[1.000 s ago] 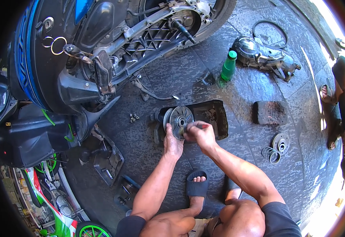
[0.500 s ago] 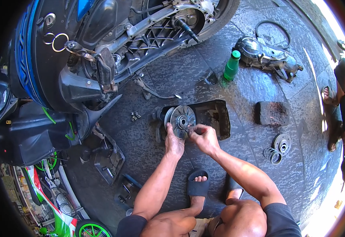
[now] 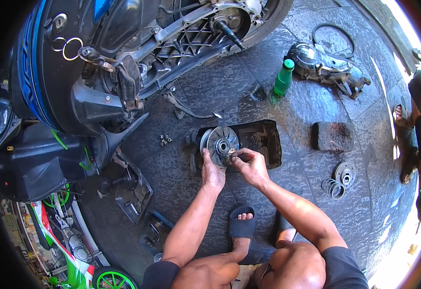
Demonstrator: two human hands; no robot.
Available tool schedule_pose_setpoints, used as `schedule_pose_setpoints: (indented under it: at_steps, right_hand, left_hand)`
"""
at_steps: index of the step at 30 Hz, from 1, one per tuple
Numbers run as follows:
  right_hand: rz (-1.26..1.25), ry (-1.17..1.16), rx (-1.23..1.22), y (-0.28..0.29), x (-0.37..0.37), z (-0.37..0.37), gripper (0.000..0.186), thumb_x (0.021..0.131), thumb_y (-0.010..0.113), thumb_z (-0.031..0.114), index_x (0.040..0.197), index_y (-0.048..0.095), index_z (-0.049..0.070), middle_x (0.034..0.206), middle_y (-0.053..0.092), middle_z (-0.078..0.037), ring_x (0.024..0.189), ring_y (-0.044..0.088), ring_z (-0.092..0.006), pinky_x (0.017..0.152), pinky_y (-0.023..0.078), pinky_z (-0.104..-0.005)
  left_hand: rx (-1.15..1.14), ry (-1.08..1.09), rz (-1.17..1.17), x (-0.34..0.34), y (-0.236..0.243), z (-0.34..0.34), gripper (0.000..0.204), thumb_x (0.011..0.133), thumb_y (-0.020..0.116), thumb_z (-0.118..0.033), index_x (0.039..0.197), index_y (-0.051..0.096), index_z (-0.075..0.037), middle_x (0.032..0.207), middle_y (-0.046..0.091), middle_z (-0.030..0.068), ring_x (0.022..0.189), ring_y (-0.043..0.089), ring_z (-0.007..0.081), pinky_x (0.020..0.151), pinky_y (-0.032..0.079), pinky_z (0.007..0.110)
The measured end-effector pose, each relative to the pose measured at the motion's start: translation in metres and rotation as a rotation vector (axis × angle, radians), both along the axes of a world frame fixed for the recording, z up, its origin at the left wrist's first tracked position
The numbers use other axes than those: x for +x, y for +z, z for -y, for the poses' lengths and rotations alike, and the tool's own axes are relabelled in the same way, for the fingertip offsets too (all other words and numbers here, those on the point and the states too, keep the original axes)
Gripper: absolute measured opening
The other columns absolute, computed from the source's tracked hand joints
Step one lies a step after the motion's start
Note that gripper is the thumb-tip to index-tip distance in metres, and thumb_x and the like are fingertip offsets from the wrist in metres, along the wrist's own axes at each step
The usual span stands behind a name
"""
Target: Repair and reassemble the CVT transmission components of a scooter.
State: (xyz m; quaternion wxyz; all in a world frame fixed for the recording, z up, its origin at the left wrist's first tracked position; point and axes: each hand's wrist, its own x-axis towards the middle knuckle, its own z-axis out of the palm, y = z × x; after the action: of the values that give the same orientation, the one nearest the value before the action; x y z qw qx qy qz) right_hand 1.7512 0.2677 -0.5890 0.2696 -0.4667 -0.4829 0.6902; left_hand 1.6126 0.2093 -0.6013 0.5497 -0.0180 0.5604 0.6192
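My left hand (image 3: 212, 174) grips the lower left rim of a round metal pulley (image 3: 212, 144). The pulley is made of two discs, with fins on its upward face and a ringed hub in the middle. It is held over the end of a dark, open pan (image 3: 274, 139). At the pulley's lower right edge my right hand (image 3: 250, 167) is pinched on a slim tool (image 3: 250, 156). A reddish bit of this tool shows above the fingers; its tip by the disc is too small to make out.
A partly stripped scooter (image 3: 172, 62) fills the upper left. Beyond the pan stand a green bottle (image 3: 283, 79), an engine cover (image 3: 328, 72) and a belt loop (image 3: 352, 41). To the right lie a dark block (image 3: 335, 137), a coil spring (image 3: 335, 190) and a round plate (image 3: 345, 176).
My right hand has shifted slightly along the pulley's edge, and the reddish part of the tool now shows above the fingers. The pulley has tilted a little in my left hand.
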Motion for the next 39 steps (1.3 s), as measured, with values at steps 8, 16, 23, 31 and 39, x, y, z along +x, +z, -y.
schedule_pose_setpoints:
  at_steps: [8, 16, 23, 31, 39]
  right_hand:
    - [0.100, 0.139, 0.065, -0.001, 0.007, -0.010, 0.017, 0.085, 0.068, 0.012, 0.095, 0.071, -0.002, 0.076, 0.071, -0.010, 0.071, 0.065, -0.0092, 0.067, 0.052, -0.0289]
    - [0.642, 0.314, 0.585, -0.012, 0.023, -0.026, 0.013, 0.082, 0.062, 0.014, 0.087, 0.071, 0.006, 0.084, 0.070, -0.018, 0.082, 0.068, -0.0386, 0.075, 0.055, -0.0486]
    - [0.092, 0.298, 0.255, -0.010, 0.012, -0.029, 0.017, 0.084, 0.069, 0.010, 0.099, 0.072, 0.003, 0.087, 0.073, -0.017, 0.083, 0.073, -0.0302, 0.076, 0.056, -0.0362]
    - [0.096, 0.266, 0.230, -0.017, 0.020, -0.028, 0.018, 0.082, 0.068, 0.012, 0.098, 0.073, 0.006, 0.090, 0.072, -0.017, 0.086, 0.071, -0.0328, 0.077, 0.056, -0.0379]
    - [0.392, 0.194, 0.517, -0.028, 0.011, -0.026, 0.014, 0.082, 0.065, 0.011, 0.094, 0.070, 0.007, 0.091, 0.068, -0.017, 0.085, 0.067, -0.0394, 0.074, 0.054, -0.0457]
  left_hand:
    - [-0.020, 0.042, -0.010, 0.001, -0.002, -0.002, 0.058, 0.106, 0.027, -0.053, 0.148, 0.038, -0.014, 0.142, 0.051, 0.0067, 0.130, 0.051, 0.0212, 0.109, 0.043, 0.041]
    - [-0.062, 0.089, -0.019, 0.003, 0.000, -0.004, 0.059, 0.107, 0.028, -0.050, 0.149, 0.035, -0.009, 0.147, 0.048, 0.0082, 0.134, 0.048, 0.0229, 0.114, 0.040, 0.042]
    - [-0.028, 0.041, -0.005, 0.002, 0.004, -0.006, 0.058, 0.107, 0.026, -0.051, 0.148, 0.039, -0.011, 0.145, 0.050, 0.0070, 0.132, 0.049, 0.0220, 0.111, 0.041, 0.042]
    - [-0.022, 0.031, -0.007, 0.001, 0.003, -0.007, 0.060, 0.107, 0.026, -0.052, 0.147, 0.039, -0.011, 0.143, 0.050, 0.0078, 0.132, 0.050, 0.0232, 0.112, 0.041, 0.043]
    - [-0.041, 0.056, -0.003, 0.006, 0.008, -0.009, 0.061, 0.106, 0.029, -0.052, 0.149, 0.035, -0.009, 0.148, 0.047, 0.0090, 0.135, 0.047, 0.0245, 0.114, 0.039, 0.042]
